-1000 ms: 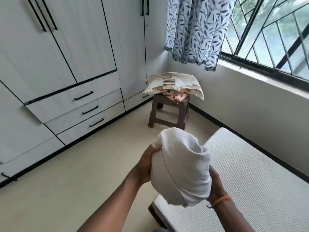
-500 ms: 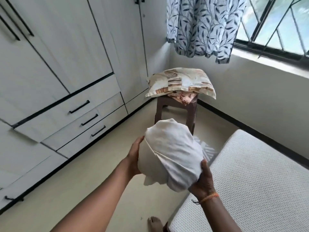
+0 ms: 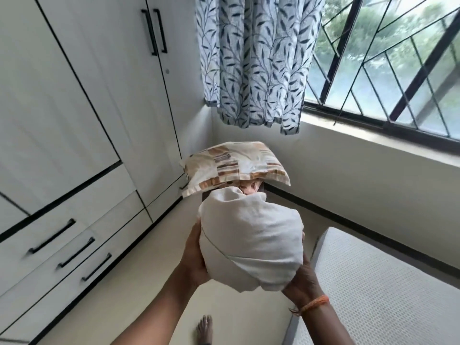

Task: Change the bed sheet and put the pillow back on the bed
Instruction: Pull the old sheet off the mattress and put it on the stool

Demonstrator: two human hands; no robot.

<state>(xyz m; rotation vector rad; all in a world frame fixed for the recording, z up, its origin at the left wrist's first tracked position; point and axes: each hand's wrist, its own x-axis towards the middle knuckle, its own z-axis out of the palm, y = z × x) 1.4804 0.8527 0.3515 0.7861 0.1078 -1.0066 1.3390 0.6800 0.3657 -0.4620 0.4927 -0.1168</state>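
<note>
I hold a bundled-up white bed sheet [image 3: 251, 240] in front of me with both hands. My left hand [image 3: 195, 257] cups its left side and my right hand [image 3: 302, 282], with an orange thread at the wrist, grips it from below on the right. Just beyond the bundle lies a beige and brown patterned pillow [image 3: 234, 166] on a folded patterned cloth [image 3: 250, 188]; the stool under them is hidden by the bundle. The bare white mattress [image 3: 373, 282] lies at the lower right, with no sheet on it.
A white wardrobe [image 3: 74, 120] with black-handled drawers [image 3: 62, 245] fills the left side. A leaf-print curtain [image 3: 254, 61] hangs by the barred window [image 3: 398, 58] at the upper right. Beige floor [image 3: 139, 290] runs between wardrobe and bed; my bare foot [image 3: 205, 329] stands on it.
I have stepped closer to the pillow with the bundle raised toward it. The stool has gone out of sight behind the sheet. Both hands keep their hold.
</note>
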